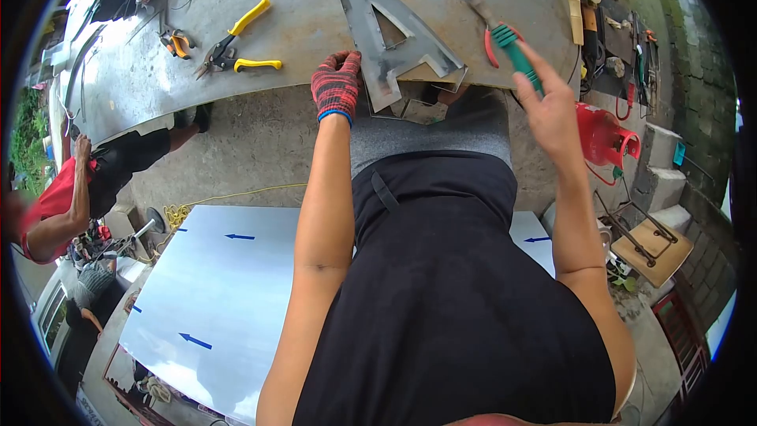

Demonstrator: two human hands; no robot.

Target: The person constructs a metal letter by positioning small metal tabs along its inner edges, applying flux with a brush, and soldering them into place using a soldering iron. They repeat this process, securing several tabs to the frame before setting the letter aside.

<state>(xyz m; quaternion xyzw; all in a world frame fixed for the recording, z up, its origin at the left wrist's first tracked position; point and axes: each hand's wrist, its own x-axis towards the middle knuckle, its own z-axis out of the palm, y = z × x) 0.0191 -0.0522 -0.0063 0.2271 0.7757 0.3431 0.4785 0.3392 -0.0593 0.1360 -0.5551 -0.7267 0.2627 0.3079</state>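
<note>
A hollow metal letter A (418,20) lies on the metal table (307,39), its lower end at the front edge. My left hand (337,85), in a red and black glove with a blue cuff, is at the letter's left side; its fingers are bent together, and whether they grip the metal is hidden. My bare right hand (546,99) is wrapped round the green handle of a tool (514,51). The tool's long dark end is blurred and points up and left, above the table to the right of the letter.
Yellow-handled snips (236,31), a yellow handle (258,65) and orange-handled pliers (178,44) lie on the left. Red handles (492,47) lie beneath the green tool. A red tank (603,136) stands at right. A person in red (63,205) is at the left.
</note>
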